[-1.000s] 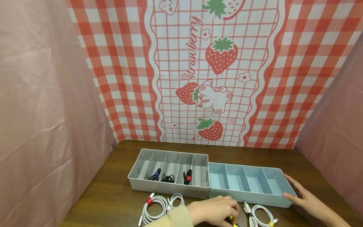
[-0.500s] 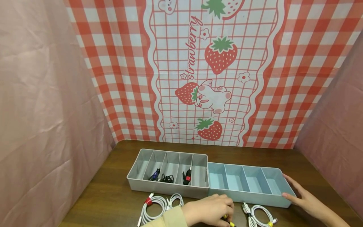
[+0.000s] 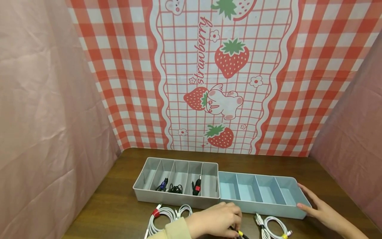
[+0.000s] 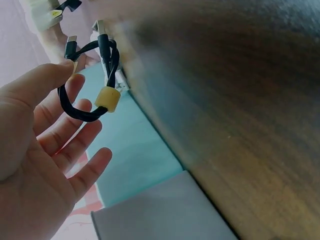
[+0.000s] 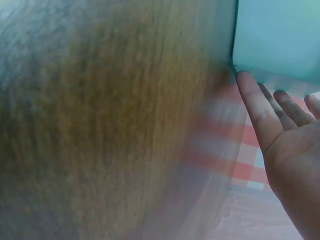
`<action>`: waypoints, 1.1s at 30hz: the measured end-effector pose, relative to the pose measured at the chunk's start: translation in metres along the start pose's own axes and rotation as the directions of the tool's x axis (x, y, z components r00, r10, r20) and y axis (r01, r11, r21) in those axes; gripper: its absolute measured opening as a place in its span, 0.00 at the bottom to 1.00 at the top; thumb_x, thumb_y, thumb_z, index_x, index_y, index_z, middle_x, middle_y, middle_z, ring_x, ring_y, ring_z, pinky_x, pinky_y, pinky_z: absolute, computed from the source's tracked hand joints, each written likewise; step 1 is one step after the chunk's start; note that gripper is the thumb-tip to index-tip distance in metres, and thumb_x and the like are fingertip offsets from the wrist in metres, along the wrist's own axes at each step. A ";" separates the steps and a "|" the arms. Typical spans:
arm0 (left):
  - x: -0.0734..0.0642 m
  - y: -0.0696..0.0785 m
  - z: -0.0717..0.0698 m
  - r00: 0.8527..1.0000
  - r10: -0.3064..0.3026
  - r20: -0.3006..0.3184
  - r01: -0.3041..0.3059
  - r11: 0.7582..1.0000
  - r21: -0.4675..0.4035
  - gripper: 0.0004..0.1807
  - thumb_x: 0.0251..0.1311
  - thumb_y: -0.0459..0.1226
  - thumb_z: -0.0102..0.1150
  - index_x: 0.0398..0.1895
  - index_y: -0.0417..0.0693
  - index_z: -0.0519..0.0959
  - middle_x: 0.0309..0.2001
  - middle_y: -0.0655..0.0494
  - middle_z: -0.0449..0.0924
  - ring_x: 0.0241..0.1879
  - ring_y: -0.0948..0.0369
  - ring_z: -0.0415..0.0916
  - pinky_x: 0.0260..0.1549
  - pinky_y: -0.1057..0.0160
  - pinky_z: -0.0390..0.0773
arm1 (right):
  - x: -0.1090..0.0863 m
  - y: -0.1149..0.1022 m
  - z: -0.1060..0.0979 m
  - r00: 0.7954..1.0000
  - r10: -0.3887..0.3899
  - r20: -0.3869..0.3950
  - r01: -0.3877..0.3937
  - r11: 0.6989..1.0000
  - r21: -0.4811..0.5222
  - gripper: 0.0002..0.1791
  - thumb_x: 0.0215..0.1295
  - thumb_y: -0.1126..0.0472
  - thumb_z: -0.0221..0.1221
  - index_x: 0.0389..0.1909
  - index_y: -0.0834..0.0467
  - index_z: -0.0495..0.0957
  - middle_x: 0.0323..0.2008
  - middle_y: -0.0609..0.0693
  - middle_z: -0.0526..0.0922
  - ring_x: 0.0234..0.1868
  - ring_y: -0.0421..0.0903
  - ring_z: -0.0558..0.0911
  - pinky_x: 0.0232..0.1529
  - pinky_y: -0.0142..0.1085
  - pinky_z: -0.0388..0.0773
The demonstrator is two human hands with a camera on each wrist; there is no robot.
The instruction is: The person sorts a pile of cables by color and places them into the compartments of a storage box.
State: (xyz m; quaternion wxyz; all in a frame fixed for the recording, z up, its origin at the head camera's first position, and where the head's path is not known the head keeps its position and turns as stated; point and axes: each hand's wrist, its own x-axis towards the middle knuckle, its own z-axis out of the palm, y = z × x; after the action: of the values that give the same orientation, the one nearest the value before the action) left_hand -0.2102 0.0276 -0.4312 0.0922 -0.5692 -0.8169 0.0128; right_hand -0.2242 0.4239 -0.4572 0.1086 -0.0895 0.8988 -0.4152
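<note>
My left hand (image 3: 215,219) pinches a coiled black USB cable (image 4: 77,113) between thumb and index finger, in front of the two boxes. A yellow tie (image 4: 107,99) wraps the coil, and two metal-ended plugs stick up; the other fingers are spread. At the far right, my right hand (image 3: 320,210) rests against the end of the blue divided box (image 3: 259,207), its thumb by the front corner. In the right wrist view its fingers lie fairly straight against the box. No cables show in the blue compartments.
A grey divided box (image 3: 176,199) adjoins the blue one on the left, with black cables (image 3: 176,189) in several compartments. White coiled cables (image 3: 162,219) lie before it. More white cable (image 3: 276,225) lies right of my left hand. A checked cloth (image 3: 134,83) hangs behind.
My left hand has shifted a little left and lifted slightly, bringing the black cable with it. The right hand stays at the blue box.
</note>
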 end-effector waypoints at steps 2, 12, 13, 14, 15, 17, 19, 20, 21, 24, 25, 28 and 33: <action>-0.001 0.000 -0.004 1.000 -0.002 -0.006 0.002 1.000 0.001 0.04 0.55 0.54 0.62 0.28 0.71 0.80 0.40 0.74 0.71 0.43 0.75 0.65 0.32 0.80 0.56 | 0.000 0.000 0.000 1.000 0.000 0.004 0.000 1.000 0.009 0.41 0.73 0.57 0.46 0.73 0.60 0.29 0.69 0.76 0.35 0.61 0.76 0.48 0.40 0.43 0.79; -0.006 -0.006 -0.011 0.998 -0.022 -0.051 0.022 1.000 -0.004 0.04 0.54 0.52 0.63 0.27 0.69 0.80 0.38 0.73 0.71 0.42 0.75 0.67 0.35 0.78 0.60 | 0.001 0.000 -0.001 1.000 0.003 0.019 -0.004 0.999 0.036 0.41 0.73 0.58 0.46 0.73 0.61 0.28 0.69 0.76 0.34 0.61 0.77 0.45 0.40 0.44 0.79; -0.006 -0.006 -0.012 0.998 -0.023 -0.057 0.023 1.000 0.000 0.04 0.54 0.51 0.63 0.27 0.69 0.80 0.37 0.73 0.71 0.42 0.75 0.67 0.34 0.78 0.60 | 0.001 0.001 -0.001 1.000 0.004 0.020 -0.004 0.999 0.037 0.41 0.73 0.58 0.46 0.73 0.60 0.28 0.69 0.76 0.33 0.61 0.77 0.45 0.40 0.44 0.79; -0.007 -0.007 -0.013 0.998 -0.024 -0.061 0.024 1.000 0.006 0.04 0.54 0.51 0.63 0.26 0.69 0.80 0.37 0.73 0.71 0.42 0.74 0.67 0.34 0.78 0.60 | 0.001 0.001 -0.001 1.000 0.005 0.018 -0.006 0.999 0.034 0.41 0.73 0.58 0.46 0.73 0.60 0.28 0.69 0.76 0.34 0.61 0.78 0.45 0.40 0.43 0.79; -0.008 -0.007 -0.013 0.997 -0.024 -0.066 0.025 1.000 0.010 0.04 0.54 0.51 0.63 0.26 0.69 0.79 0.37 0.73 0.72 0.42 0.74 0.67 0.33 0.78 0.59 | 0.000 0.001 -0.001 1.000 0.003 0.018 -0.004 1.000 0.031 0.41 0.73 0.58 0.46 0.73 0.60 0.28 0.69 0.76 0.34 0.61 0.78 0.45 0.40 0.43 0.79; -0.009 -0.008 -0.015 0.997 -0.025 -0.073 0.026 1.000 0.014 0.04 0.54 0.51 0.63 0.26 0.68 0.79 0.38 0.73 0.72 0.42 0.74 0.67 0.33 0.78 0.59 | 0.000 0.002 -0.001 1.000 0.000 0.018 0.000 1.000 0.028 0.41 0.74 0.58 0.46 0.73 0.60 0.28 0.69 0.76 0.34 0.61 0.78 0.45 0.40 0.43 0.79; -0.010 -0.008 -0.017 0.997 -0.028 -0.078 0.030 0.999 0.016 0.04 0.53 0.52 0.63 0.27 0.68 0.79 0.38 0.73 0.72 0.42 0.74 0.67 0.33 0.78 0.59 | -0.001 0.002 -0.001 1.000 0.011 0.016 -0.011 1.000 0.019 0.41 0.74 0.57 0.46 0.74 0.58 0.28 0.69 0.76 0.34 0.65 0.72 0.48 0.40 0.42 0.79; -0.011 -0.008 -0.018 0.996 -0.030 -0.079 0.032 0.999 0.014 0.04 0.53 0.52 0.63 0.27 0.68 0.79 0.38 0.73 0.72 0.41 0.74 0.67 0.32 0.78 0.59 | -0.001 0.002 -0.001 1.000 0.011 0.017 -0.011 1.000 0.020 0.41 0.74 0.57 0.46 0.74 0.58 0.28 0.69 0.76 0.34 0.65 0.72 0.47 0.40 0.42 0.79; -0.011 -0.009 -0.019 0.996 -0.033 -0.080 0.034 0.999 0.014 0.05 0.53 0.52 0.63 0.27 0.68 0.79 0.37 0.73 0.72 0.41 0.74 0.67 0.32 0.78 0.58 | -0.001 0.003 -0.001 1.000 0.009 0.020 -0.009 1.000 0.025 0.41 0.74 0.57 0.46 0.74 0.58 0.28 0.69 0.75 0.33 0.65 0.72 0.47 0.40 0.42 0.79; -0.012 -0.009 -0.024 0.996 -0.043 -0.074 0.044 0.999 0.009 0.05 0.52 0.52 0.63 0.27 0.68 0.78 0.36 0.74 0.71 0.39 0.74 0.66 0.32 0.78 0.57 | -0.001 0.003 -0.001 0.999 0.020 0.026 -0.021 0.999 0.041 0.41 0.74 0.57 0.46 0.74 0.57 0.28 0.70 0.74 0.32 0.69 0.63 0.48 0.41 0.42 0.78; -0.013 -0.010 -0.025 0.996 -0.046 -0.072 0.047 0.999 0.010 0.05 0.52 0.51 0.63 0.27 0.67 0.78 0.35 0.74 0.71 0.38 0.74 0.66 0.32 0.78 0.57 | 0.000 0.004 -0.001 0.999 0.019 0.029 -0.020 0.999 0.051 0.41 0.74 0.57 0.46 0.74 0.57 0.28 0.70 0.73 0.31 0.70 0.58 0.47 0.41 0.42 0.78; -0.014 -0.011 -0.030 0.996 -0.053 -0.069 0.054 0.999 0.011 0.05 0.52 0.51 0.63 0.28 0.66 0.78 0.34 0.74 0.72 0.37 0.74 0.66 0.32 0.77 0.57 | 0.000 0.005 -0.002 0.999 0.021 0.032 -0.023 0.998 0.050 0.41 0.74 0.57 0.45 0.74 0.56 0.28 0.70 0.73 0.31 0.70 0.46 0.50 0.41 0.40 0.78; -0.017 -0.014 -0.037 0.995 -0.054 -0.078 0.055 0.998 0.011 0.05 0.52 0.50 0.63 0.27 0.65 0.78 0.33 0.73 0.70 0.36 0.73 0.65 0.31 0.77 0.56 | 0.000 0.004 -0.002 1.000 0.004 0.023 -0.004 1.000 0.025 0.41 0.74 0.57 0.45 0.74 0.57 0.28 0.69 0.75 0.32 0.68 0.64 0.51 0.40 0.40 0.78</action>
State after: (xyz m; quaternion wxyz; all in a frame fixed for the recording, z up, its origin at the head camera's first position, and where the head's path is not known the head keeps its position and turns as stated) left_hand -0.2112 0.0041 -0.3956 0.1279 -0.5462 -0.8278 -0.0066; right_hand -0.2248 0.4275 -0.4591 0.1208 -0.0910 0.8924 -0.4251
